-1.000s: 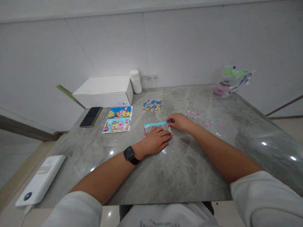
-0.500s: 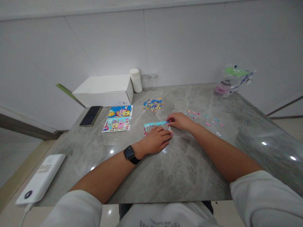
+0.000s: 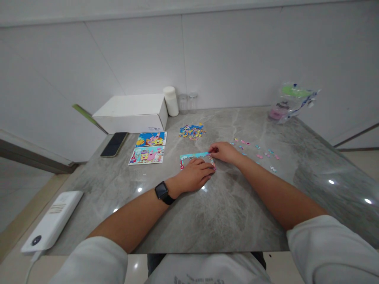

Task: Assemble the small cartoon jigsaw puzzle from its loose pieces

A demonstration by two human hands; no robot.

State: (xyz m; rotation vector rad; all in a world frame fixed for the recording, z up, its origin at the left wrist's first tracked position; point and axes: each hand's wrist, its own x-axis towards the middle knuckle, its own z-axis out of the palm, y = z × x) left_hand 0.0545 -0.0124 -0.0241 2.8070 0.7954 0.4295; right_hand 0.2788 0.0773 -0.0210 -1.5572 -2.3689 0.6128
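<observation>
A partly joined jigsaw puzzle border (image 3: 194, 155) lies on the grey marbled table, with grey showing inside it. Over its lower part rests my left hand (image 3: 197, 174), palm down with fingers stretched out, hiding much of the border. At the upper right corner, the fingertips of my right hand (image 3: 222, 151) are pinched together on a small puzzle piece (image 3: 209, 155), mostly covered by the fingers. Loose pink and pale blue puzzle pieces (image 3: 258, 146) are scattered to the right. A heap of blue and yellow puzzle pieces (image 3: 192, 131) sits farther back. Two picture cards (image 3: 147, 155) lie to the left.
A white box (image 3: 130, 112), a white bottle (image 3: 171, 101) and two glasses (image 3: 192, 103) stand along the wall. A phone (image 3: 114, 144) and a white power bank with a cable (image 3: 52, 221) are at left. A plastic bag (image 3: 291, 102) sits back right.
Both hands stay nearly where they were on the puzzle border. The whole view has shifted very slightly.
</observation>
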